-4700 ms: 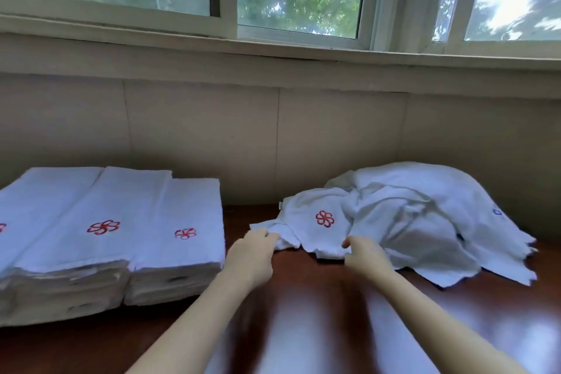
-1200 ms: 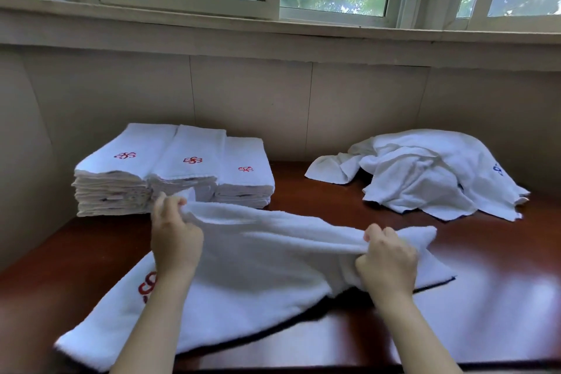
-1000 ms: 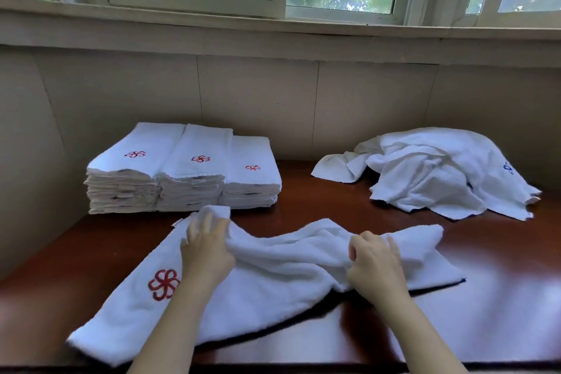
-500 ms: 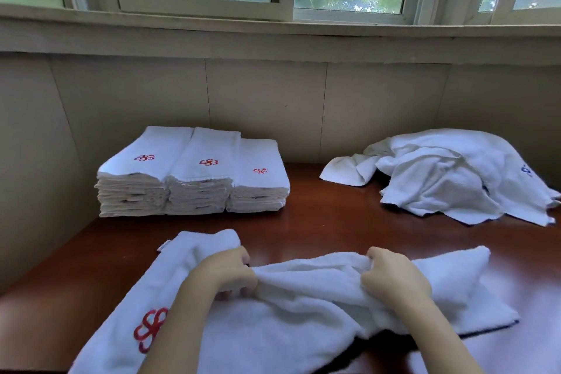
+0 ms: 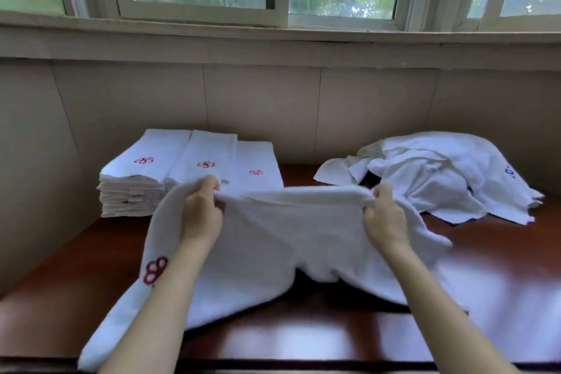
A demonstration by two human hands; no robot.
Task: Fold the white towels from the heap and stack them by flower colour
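A white towel (image 5: 288,240) with a red flower (image 5: 155,269) near its left end hangs lifted above the table's front half. My left hand (image 5: 202,212) pinches its upper edge on the left, and my right hand (image 5: 384,215) grips the same edge on the right, so the edge is stretched taut between them. The towel's lower part rests on the table. At the back left stand three adjoining stacks of folded red-flower towels (image 5: 188,173). At the back right lies the heap of unfolded white towels (image 5: 440,173), one showing a blue flower (image 5: 510,171).
The dark red-brown wooden table (image 5: 501,282) runs up to a tiled wall (image 5: 261,106) under a window ledge. A side wall borders the table on the left. Bare glossy tabletop shows at the front right and front left.
Both hands have raised the towel's upper edge from the table and pulled it taut; half a second ago it lay bunched low between them. The stacks and heap have not moved.
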